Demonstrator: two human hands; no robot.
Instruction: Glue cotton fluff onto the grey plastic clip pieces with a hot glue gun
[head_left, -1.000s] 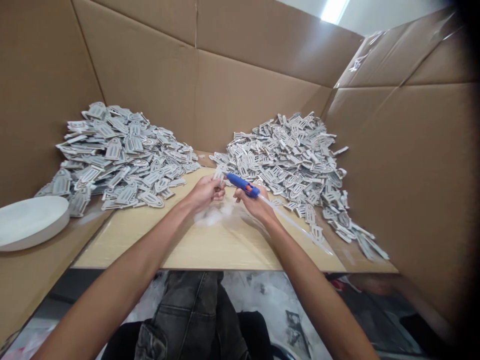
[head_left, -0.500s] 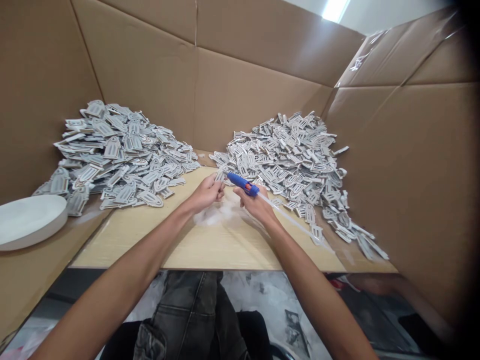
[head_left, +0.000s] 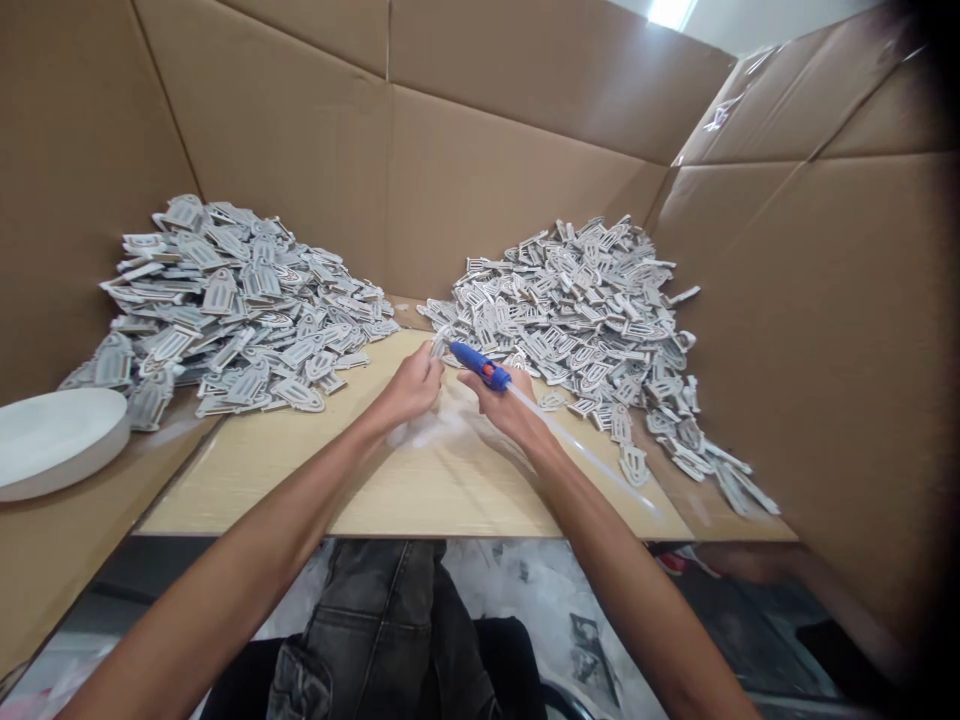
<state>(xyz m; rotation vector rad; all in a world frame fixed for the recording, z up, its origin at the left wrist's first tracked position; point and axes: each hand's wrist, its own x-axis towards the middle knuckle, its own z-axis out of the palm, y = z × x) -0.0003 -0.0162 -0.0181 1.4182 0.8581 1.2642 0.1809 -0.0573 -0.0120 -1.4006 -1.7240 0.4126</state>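
Pinched in my left hand (head_left: 417, 384) is a small grey slotted piece (head_left: 439, 346), its upper end showing past the fingers. My right hand (head_left: 504, 402) is wrapped round a blue glue gun (head_left: 480, 366), its nozzle pointing left at the slotted piece. Whether nozzle and piece touch, I cannot tell. A long clear glue stick (head_left: 577, 446) trails from the back of the gun over my right forearm. Both hands are above a pale wooden board (head_left: 442, 500). The gun's trigger is hidden by my fingers.
A tall pile of slotted grey pieces (head_left: 255, 290) stands on the left, another pile of such pieces (head_left: 570, 300) on the right. At far left sits a white round dish (head_left: 60, 440). Cardboard walls (head_left: 525, 170) enclose the back and sides. Part of another person (head_left: 795, 580) shows at lower right.
The glue gun and my right hand have shifted slightly left. My left hand has turned a little, still holding the slotted piece. The view has moved slightly.
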